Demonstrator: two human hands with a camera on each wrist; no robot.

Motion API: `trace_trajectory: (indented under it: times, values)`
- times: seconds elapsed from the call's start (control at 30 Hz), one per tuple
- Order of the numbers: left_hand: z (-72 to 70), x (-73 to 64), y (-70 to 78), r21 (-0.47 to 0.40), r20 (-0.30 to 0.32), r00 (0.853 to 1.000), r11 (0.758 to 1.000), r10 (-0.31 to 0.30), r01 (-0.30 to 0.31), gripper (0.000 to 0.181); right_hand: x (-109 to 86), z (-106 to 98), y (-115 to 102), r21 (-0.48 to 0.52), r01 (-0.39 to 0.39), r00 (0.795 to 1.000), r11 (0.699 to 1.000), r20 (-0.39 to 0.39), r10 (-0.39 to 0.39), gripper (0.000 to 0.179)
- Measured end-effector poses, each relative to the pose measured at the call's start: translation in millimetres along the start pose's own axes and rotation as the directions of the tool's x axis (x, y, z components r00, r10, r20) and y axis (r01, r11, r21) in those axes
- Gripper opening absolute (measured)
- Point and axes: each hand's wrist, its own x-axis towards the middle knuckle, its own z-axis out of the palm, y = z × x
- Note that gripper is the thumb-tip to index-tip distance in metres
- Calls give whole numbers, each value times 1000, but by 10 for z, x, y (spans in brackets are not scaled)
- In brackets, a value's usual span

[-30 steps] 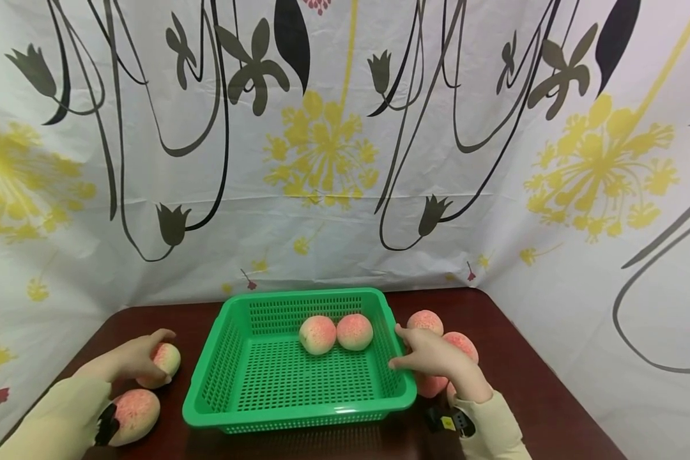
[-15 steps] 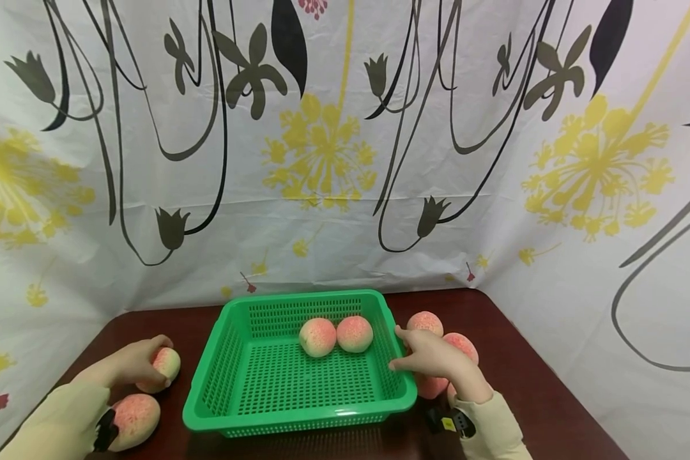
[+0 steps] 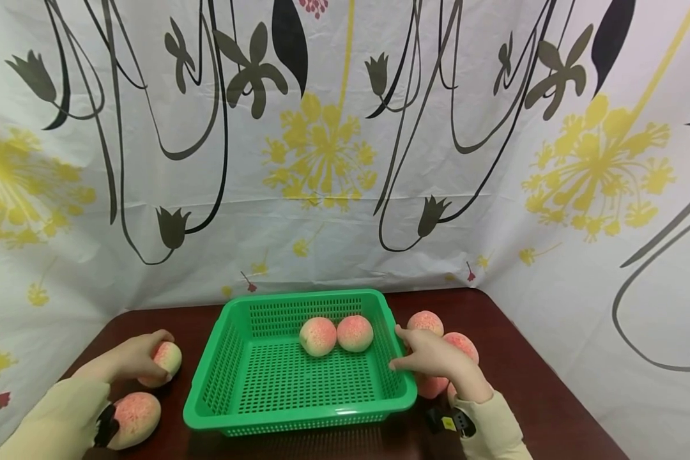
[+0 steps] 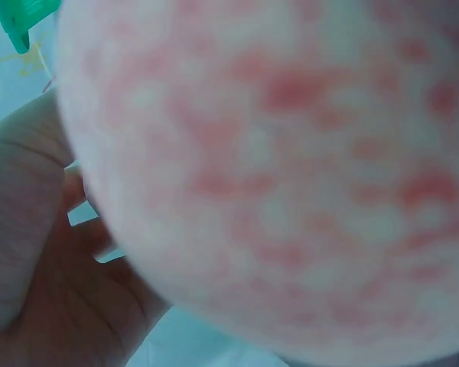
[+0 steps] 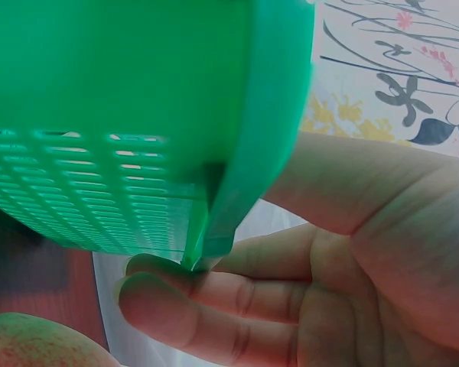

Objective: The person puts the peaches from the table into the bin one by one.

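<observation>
At the left of the head view, my left hand [image 3: 133,358] curls its fingers and thumb round a pink and yellow peach [image 3: 168,361]. A second peach [image 3: 136,418] lies nearer, beside the left wrist, and fills most of the left wrist view. My right hand [image 3: 434,351] grips the right rim of a green plastic basket [image 3: 299,407], with the thumb on one side of the rim and fingers on the other in the right wrist view. Inside the basket, a peach [image 3: 319,337] and another peach [image 3: 354,333] sit together at the back right.
Several more peaches [image 3: 462,346] lie on the dark red table [image 3: 512,383] right of the basket, partly hidden by the right hand and forearm. A patterned white cloth [image 3: 322,255] hangs close behind the table and along both sides.
</observation>
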Motion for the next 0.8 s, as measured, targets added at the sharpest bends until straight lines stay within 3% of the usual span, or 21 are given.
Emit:
trace_trajectory:
  times: [0.2, 0.47, 0.6, 0.8]
  values:
    - [-84, 15, 51, 60, -23, 1000, 998, 16, -15, 79, 17, 0, 14, -5, 1, 1000, 1000, -4, -1, 77]
    - [-235, 10, 141, 63, -19, 999, 997, 33, -32, 98, 12, -15, 9, -7, 8, 1000, 1000, -8, -8, 78]
    - [-406, -28, 183, 103, -33, 998, 994, 48, -44, 89, 11, -6, -3, 1, 11, 1000, 1000, -5, -11, 77]
    - [-782, -63, 313, 129, -46, 995, 988, 87, -80, 76, 0, -4, -4, -7, 9, 1000, 1000, -2, -9, 77]
